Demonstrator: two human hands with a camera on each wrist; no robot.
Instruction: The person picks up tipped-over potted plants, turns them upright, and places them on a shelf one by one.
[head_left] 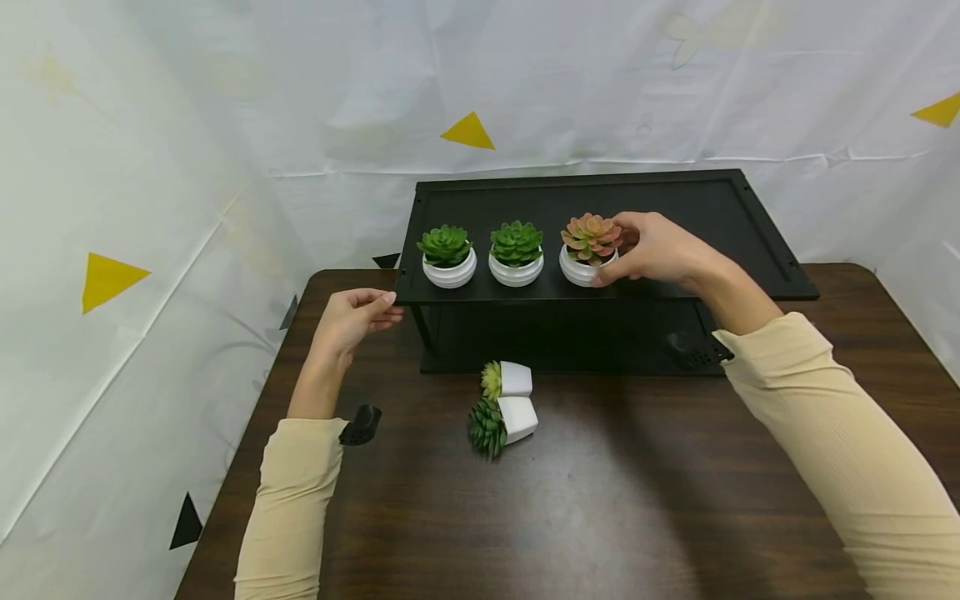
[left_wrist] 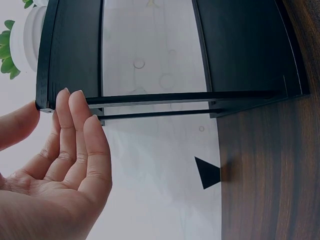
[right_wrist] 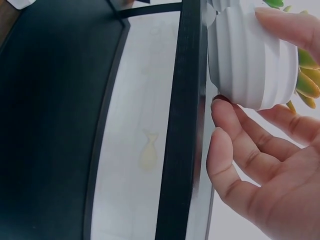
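Along the top front edge of the black shelf (head_left: 675,200), the right hand (head_left: 663,248) pinches the white pot (head_left: 574,269) of the reddish plant (head_left: 589,236), to the right of two green plants (head_left: 444,245) (head_left: 516,243), while the left hand (head_left: 351,321) pinches the shelf's left front corner.

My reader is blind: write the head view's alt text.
A right hand holds a pinkish potted plant on a black shelf, beside two green ones; the left hand grips the shelf's edge. Two tipped plants lie on the table.

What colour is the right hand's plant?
The plant is pinkish with some green, clearest in head view.
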